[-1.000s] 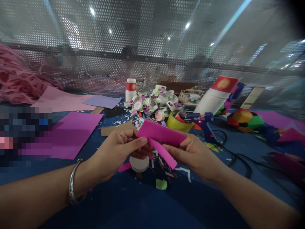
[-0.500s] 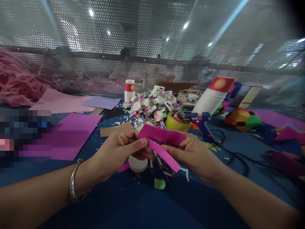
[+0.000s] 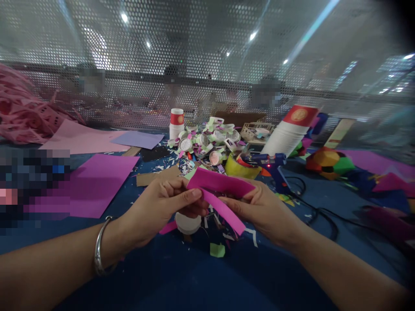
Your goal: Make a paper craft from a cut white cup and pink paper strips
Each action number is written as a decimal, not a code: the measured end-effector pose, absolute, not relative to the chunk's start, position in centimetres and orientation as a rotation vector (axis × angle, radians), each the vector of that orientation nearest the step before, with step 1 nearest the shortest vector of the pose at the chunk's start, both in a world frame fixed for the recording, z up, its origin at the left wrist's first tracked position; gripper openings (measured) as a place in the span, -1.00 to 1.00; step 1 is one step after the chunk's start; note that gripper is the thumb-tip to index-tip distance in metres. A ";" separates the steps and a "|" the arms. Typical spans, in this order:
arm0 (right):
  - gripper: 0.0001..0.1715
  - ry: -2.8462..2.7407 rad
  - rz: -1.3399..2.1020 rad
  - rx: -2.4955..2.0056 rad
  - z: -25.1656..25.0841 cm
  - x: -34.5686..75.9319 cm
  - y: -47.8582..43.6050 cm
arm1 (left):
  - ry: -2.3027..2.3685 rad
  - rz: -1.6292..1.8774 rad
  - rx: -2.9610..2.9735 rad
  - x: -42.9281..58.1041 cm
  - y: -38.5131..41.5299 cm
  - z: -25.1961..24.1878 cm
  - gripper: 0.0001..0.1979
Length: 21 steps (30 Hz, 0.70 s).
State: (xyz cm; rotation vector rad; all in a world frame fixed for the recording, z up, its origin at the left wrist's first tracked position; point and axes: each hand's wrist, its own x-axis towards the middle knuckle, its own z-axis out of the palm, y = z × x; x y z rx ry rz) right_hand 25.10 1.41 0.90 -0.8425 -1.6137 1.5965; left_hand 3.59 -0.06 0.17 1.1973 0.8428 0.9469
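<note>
Both left hand [image 3: 155,208] and right hand [image 3: 263,211] at magenta strip [image 3: 221,183] edges, seemingly above scraps [image 3: 217,249]

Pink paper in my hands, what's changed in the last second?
The pink paper now has its hanging strip reaching slightly further down and to the right, and its upper part bows a little more. The left hand and right hand barely shifted; their fingers still pinch the paper. The glue gun stayed put.

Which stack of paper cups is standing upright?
The small stack behind the scrap pile stands upright; the larger stack at right lies tilted over.
</note>
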 end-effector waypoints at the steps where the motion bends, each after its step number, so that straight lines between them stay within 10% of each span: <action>1: -0.70 -1.611 1.603 -0.841 0.9 25.1 1.4 | 0.831 0.941 1.204 3.5 -0.1 0.2 -0.83; 21: -0.75 -1.690 1.496 -0.894 0.8 25.4 1.5 | 0.817 0.894 1.115 3.5 -0.2 0.2 -0.83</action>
